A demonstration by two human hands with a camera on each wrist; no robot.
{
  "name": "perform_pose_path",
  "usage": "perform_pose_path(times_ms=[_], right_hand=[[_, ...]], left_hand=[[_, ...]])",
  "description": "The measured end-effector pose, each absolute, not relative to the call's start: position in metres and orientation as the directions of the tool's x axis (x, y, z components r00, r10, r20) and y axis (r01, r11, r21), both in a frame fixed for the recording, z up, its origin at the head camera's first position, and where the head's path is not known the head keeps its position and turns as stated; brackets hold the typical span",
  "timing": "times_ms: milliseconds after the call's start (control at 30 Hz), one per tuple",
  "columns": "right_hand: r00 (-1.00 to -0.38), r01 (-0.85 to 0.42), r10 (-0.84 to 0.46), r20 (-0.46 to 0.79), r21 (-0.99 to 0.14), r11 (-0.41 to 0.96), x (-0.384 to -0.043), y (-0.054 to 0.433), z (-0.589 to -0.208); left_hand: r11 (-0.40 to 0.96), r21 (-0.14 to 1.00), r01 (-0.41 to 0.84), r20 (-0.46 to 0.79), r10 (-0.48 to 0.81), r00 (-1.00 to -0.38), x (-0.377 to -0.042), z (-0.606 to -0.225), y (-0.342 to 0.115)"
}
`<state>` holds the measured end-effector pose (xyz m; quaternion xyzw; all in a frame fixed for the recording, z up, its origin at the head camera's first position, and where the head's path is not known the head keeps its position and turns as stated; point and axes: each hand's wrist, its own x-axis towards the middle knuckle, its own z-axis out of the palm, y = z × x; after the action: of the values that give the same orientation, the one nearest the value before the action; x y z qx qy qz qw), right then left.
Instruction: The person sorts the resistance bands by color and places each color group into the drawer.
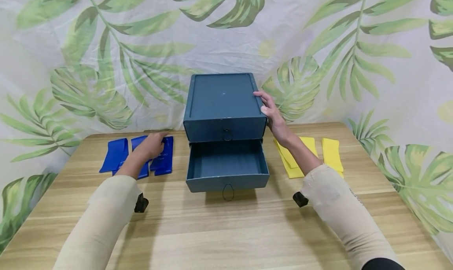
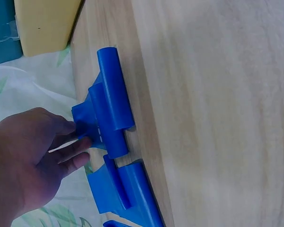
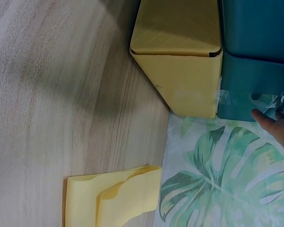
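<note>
Nearest us, the beige sleeves (image 1: 100, 219) angle in from eight and four o'clock toward the dark blue two-drawer cabinet (image 1: 223, 104) at centre. The lower drawer (image 1: 203, 186) is already pulled out and the upper drawer (image 1: 203, 131) closed, while the blue bands (image 1: 164, 165) around nine o'clock and yellow bands (image 1: 330, 154) around three lie outside on the tabletop (image 1: 226, 242); we judge work with them barely begun. The left hand (image 1: 151, 145) is at the blue bands, fingers slightly bent and narrowly parted; whether it pinches one, we cannot tell. The right hand (image 1: 276, 118) rests on the cabinet's three o'clock edge, fingers fairly straight. The blue bands look thin, smooth and rubbery, folded over with pale lettering; the yellow ones look flat and matte. From the right wrist we see a tan casing (image 3: 184, 85) below the teal one, clear tape (image 3: 225, 97) at their seam. Wrinkled leaf-print cloth (image 1: 226, 49) hangs at twelve o'clock.
</note>
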<state>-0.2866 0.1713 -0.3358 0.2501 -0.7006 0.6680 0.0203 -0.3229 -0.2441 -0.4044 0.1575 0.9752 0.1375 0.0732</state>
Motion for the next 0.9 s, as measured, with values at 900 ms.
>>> perform_pose_path(times_ms=[900], right_hand=[[-0.874, -0.373, -0.325, 0.363, -0.927, -0.030, -0.289, 0.171, -0.337]], left_hand=[[0.870, 0.310, 0.383, 0.179, 0.342, -0.923, -0.282, -0.351, -0.247]])
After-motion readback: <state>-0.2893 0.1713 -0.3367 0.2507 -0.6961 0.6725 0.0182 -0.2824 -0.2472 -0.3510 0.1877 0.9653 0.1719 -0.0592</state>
